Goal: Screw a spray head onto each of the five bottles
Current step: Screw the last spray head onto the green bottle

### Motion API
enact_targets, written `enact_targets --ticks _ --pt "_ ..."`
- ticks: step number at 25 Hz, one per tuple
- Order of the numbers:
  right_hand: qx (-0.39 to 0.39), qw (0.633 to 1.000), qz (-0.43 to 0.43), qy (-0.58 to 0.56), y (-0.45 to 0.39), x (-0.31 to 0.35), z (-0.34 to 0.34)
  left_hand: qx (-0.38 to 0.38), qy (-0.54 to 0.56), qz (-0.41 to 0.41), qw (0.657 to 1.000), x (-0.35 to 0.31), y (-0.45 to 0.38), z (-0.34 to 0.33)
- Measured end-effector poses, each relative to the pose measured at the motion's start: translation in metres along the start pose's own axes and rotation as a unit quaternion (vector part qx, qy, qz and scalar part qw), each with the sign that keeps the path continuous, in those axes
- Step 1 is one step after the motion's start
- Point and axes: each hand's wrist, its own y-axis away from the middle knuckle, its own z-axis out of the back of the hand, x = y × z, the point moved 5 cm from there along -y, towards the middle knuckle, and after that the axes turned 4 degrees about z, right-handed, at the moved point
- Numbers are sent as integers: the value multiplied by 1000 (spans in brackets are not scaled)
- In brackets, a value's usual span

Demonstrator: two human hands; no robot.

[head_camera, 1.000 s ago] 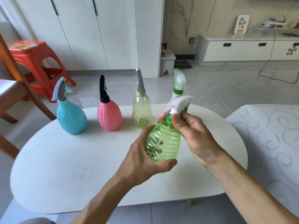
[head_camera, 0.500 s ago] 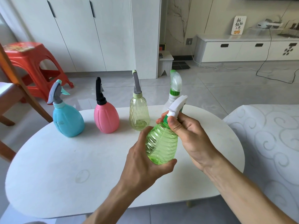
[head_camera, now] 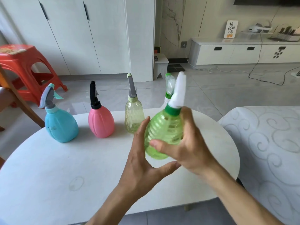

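Note:
Above the white oval table [head_camera: 65, 176] my right hand [head_camera: 191, 148] grips the body of a translucent green bottle [head_camera: 162, 127], thumb across its front. A white spray head [head_camera: 179, 91] with a green collar sits on its neck, blurred. My left hand [head_camera: 141, 168] is spread with straight fingers beside the bottle's left and lower side. Along the far edge stand a blue bottle [head_camera: 60, 125], a pink bottle [head_camera: 101, 122] and a pale yellow bottle [head_camera: 134, 116], each wearing a spray head. A white bottle [head_camera: 169, 88] with a clear head is mostly hidden behind the green one.
A red plastic stool [head_camera: 24, 62] and a wooden chair leg [head_camera: 16, 98] stand to the left of the table. A surface covered in white patterned cloth [head_camera: 267, 143] adjoins the table on the right. White cupboards and a low cabinet line the far wall.
My right hand has left the spray head and taken the green bottle's body. My left hand has let go and opened. The bottle now stands more upright.

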Motion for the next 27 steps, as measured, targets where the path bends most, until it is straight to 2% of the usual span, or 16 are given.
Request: enact_targets --ticks 3,7,9,17,27 --pt "-65 995 27 -72 -22 -13 58 1 -4 38 999 4 -5 2" --pt "-130 989 -34 65 -44 -59 121 -6 -17 65 998 15 -5 8" --pt "-141 985 -65 77 -54 -87 134 -1 -26 66 997 17 -3 9" --pt "-140 975 -156 69 -76 -168 133 -11 -52 84 995 29 1 28" --pt "-73 978 -163 110 -84 -191 117 -10 -55 60 997 26 -2 27"
